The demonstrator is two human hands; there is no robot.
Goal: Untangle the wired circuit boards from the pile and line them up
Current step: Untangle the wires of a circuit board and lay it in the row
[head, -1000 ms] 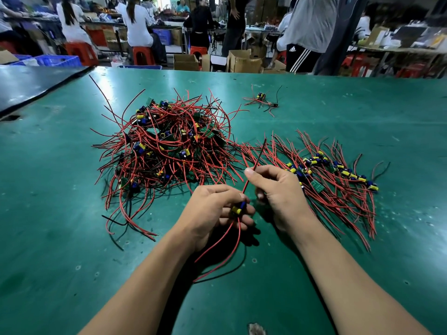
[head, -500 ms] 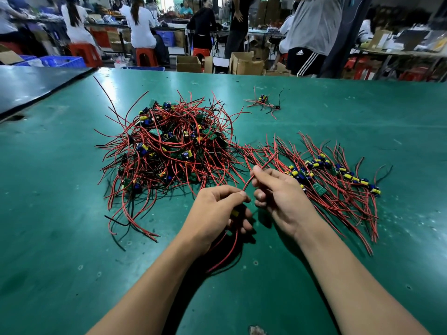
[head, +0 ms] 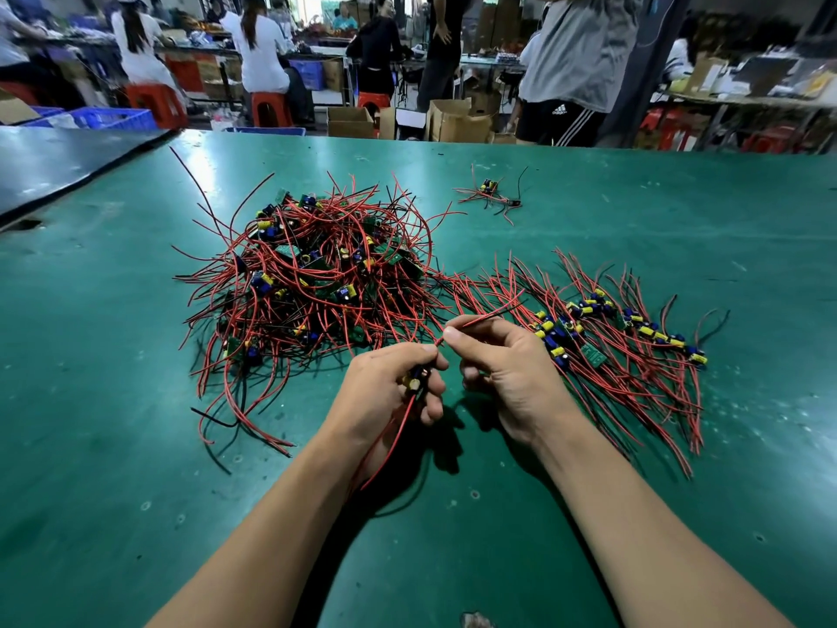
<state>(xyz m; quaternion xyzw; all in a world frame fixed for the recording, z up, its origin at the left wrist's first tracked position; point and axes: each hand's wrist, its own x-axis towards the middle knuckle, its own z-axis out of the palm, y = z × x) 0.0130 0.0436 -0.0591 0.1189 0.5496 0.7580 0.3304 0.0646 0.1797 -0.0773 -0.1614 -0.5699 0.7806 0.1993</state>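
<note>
On the worktop [head: 589,514] a tangled pile of wired circuit boards [head: 312,283] is set to the left; a row of lined-up boards [head: 611,328] is laid to its right, their wires touching; a lone wired board [head: 491,194] is placed behind, well apart; both hands are held in front, between pile and row.

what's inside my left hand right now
The left hand is closed on a small wired circuit board: yellow and blue parts peek out, red wires trail below. The fingers cover most of the board.
</note>
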